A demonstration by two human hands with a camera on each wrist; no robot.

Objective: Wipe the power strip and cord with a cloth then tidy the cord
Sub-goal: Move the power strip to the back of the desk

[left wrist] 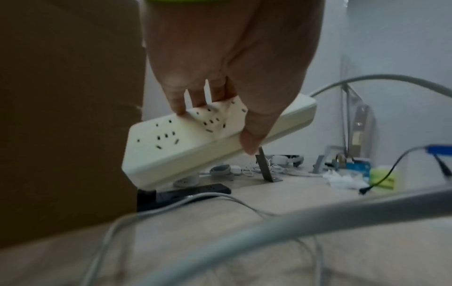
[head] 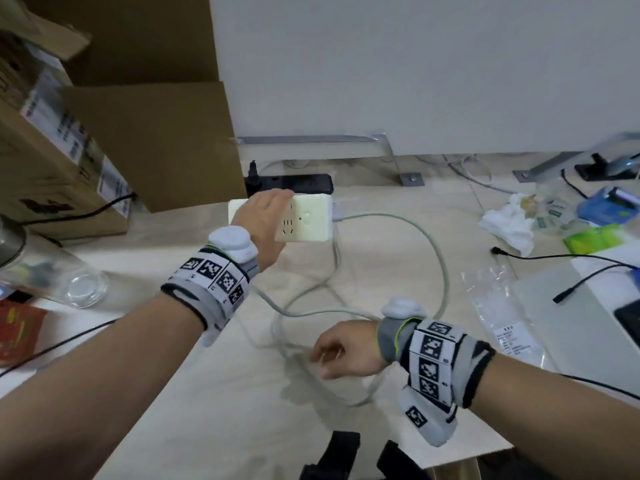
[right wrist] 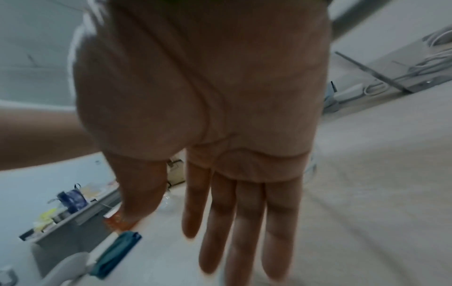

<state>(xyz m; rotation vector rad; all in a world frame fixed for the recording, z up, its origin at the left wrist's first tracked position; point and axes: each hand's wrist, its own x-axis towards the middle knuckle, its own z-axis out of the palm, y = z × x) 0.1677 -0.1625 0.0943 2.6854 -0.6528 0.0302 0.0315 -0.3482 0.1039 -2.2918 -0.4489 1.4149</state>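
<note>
My left hand (head: 273,216) grips a cream power strip (head: 308,220) and holds it tilted above the table. In the left wrist view the fingers (left wrist: 178,104) lie on its socket face and the thumb presses its side edge, near the middle of the power strip (left wrist: 171,152). Its pale grey cord (head: 445,268) leaves the strip's right end and lies in loose loops on the table. My right hand (head: 325,355) hovers over those loops. The right wrist view shows this hand (right wrist: 232,212) with straight fingers, holding nothing. No cloth is in either hand.
A black power strip (head: 294,183) lies behind the cream one, beside cardboard boxes (head: 156,143). A drinking glass (head: 83,289) stands at the left. Crumpled white tissue (head: 509,226), a clear plastic bag (head: 498,306) and black cables (head: 561,258) lie to the right. A dark teal folded item (right wrist: 117,253) lies near the right hand.
</note>
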